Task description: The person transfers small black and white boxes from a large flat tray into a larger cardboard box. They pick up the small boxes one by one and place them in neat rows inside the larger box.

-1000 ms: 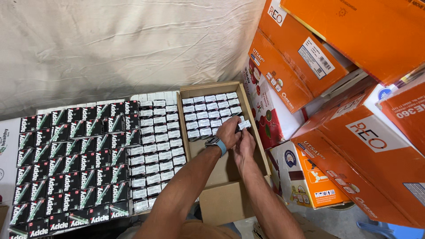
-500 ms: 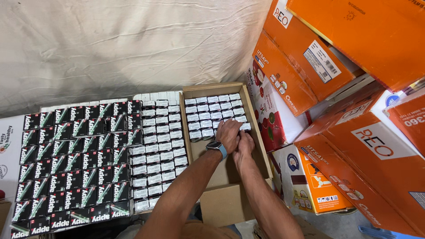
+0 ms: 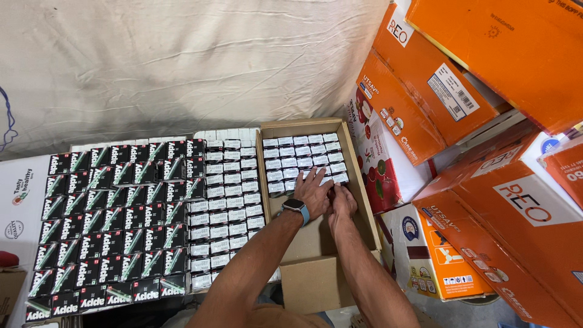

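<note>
White small cartons (image 3: 303, 155) fill the brown cardboard box (image 3: 358, 176); left hand (image 3: 316, 193) and right hand (image 3: 341, 200) press one flat, fingers closed, best seated flush.

The open brown cardboard box (image 3: 359, 182) looks matt and rough. The small white paper cartons (image 3: 302, 158) inside look smooth, the small black cartons (image 3: 115, 218) slightly glossy. The big orange cardboard boxes (image 3: 486, 54) have a satin sheen. The white cloth sheet (image 3: 182, 61) is creased and matt.
</note>
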